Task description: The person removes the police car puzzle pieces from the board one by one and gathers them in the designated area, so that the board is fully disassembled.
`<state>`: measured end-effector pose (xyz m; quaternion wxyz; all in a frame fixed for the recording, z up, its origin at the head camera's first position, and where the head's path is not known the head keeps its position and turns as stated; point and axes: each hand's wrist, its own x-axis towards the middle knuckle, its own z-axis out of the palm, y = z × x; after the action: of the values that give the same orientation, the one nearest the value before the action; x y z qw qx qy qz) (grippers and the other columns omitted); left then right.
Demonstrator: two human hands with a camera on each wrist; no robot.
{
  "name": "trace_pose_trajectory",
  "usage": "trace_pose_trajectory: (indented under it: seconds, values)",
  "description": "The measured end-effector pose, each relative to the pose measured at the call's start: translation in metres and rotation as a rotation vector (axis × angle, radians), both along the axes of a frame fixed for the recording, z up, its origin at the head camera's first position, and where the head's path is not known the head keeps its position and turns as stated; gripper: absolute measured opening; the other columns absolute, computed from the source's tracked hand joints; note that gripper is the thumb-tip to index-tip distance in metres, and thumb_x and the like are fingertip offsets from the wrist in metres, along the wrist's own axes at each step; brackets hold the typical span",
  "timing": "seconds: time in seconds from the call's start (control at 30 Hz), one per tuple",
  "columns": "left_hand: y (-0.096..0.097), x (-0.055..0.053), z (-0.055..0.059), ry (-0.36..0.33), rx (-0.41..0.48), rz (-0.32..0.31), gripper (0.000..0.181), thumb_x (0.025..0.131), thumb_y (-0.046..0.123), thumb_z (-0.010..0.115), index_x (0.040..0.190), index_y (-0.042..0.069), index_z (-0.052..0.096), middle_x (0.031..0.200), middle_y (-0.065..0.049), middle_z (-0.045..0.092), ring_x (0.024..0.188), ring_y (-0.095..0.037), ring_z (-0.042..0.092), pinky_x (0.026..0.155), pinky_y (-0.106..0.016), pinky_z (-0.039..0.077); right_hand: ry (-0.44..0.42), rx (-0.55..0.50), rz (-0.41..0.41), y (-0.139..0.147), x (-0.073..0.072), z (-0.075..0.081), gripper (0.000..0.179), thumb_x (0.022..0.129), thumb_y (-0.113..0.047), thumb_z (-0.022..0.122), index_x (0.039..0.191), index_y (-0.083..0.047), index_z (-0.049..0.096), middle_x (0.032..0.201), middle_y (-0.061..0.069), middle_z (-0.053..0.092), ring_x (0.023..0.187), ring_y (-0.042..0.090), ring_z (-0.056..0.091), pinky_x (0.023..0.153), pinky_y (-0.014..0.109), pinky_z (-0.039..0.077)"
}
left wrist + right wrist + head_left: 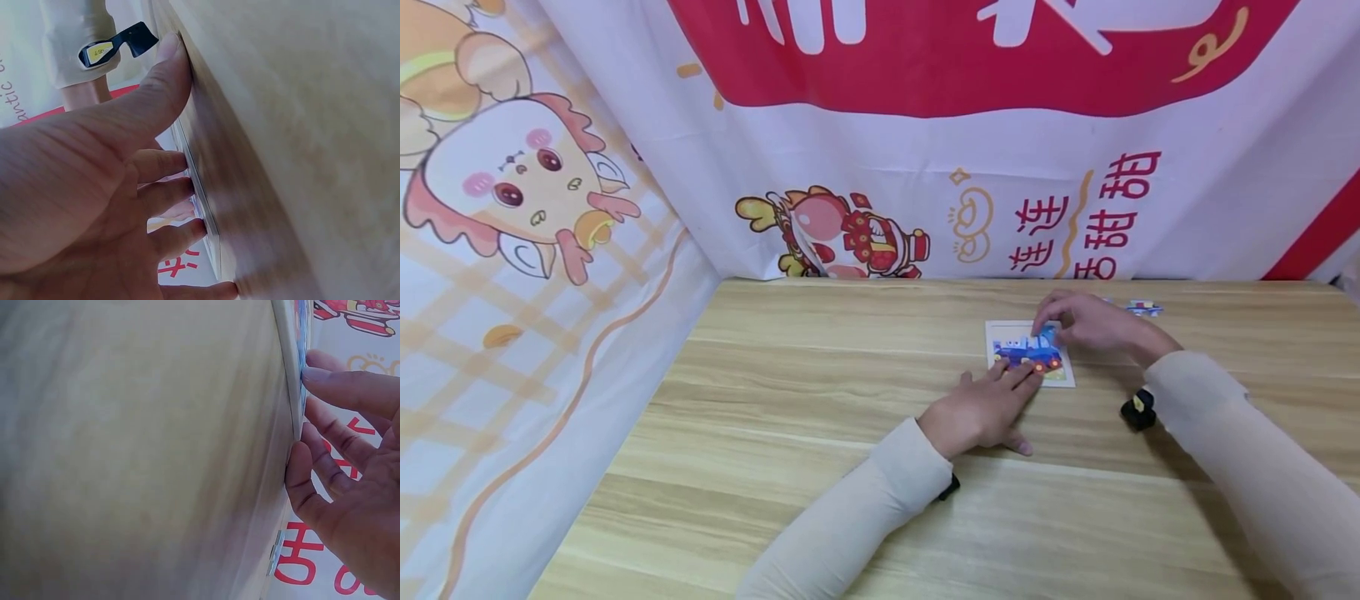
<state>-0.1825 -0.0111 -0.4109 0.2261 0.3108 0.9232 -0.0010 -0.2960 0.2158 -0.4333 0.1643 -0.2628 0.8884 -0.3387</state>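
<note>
A small jigsaw puzzle [1013, 350] in a white frame [996, 327] lies on the table, with a blue cartoon car with red wheels as its picture. My left hand [973, 414] rests with straight fingers on the frame's lower edge. In the left wrist view, the fingertips [195, 229] touch that edge while the thumb stands apart. Over the puzzle's upper right part, my right hand [1088, 322] pinches a blue puzzle piece [1047, 333] between thumb and fingers. The right wrist view shows the thumb tip [317, 374] against the puzzle; the piece itself is mostly hidden there.
Several loose puzzle pieces [1144, 307] lie beyond the right hand, close to the table's back edge. The wood-grain table [820, 375] meets a printed cloth [865, 142] at the back, and another cloth [542, 333] hangs on the left. Each wrist wears a black device.
</note>
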Motion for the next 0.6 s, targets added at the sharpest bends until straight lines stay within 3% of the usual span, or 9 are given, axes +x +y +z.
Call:
trace_pose_trajectory:
  seconds: [0.6]
  values:
    - [0.0011, -0.0002, 0.0000, -0.019, 0.000, 0.017, 0.098, 0.093, 0.057, 0.071, 0.170, 0.028, 0.017, 0.178, 0.010, 0.007, 0.165, -0.019, 0.008, 0.127, -0.057, 0.027, -0.008, 0.013, 0.030, -0.0008, -0.0002, 0.0016, 0.029, 0.093, 0.009, 0.062, 0.107, -0.011, 0.077, 0.134, 0.020, 0.057, 0.130, 0.044, 0.051, 0.109, 0.069, 0.041]
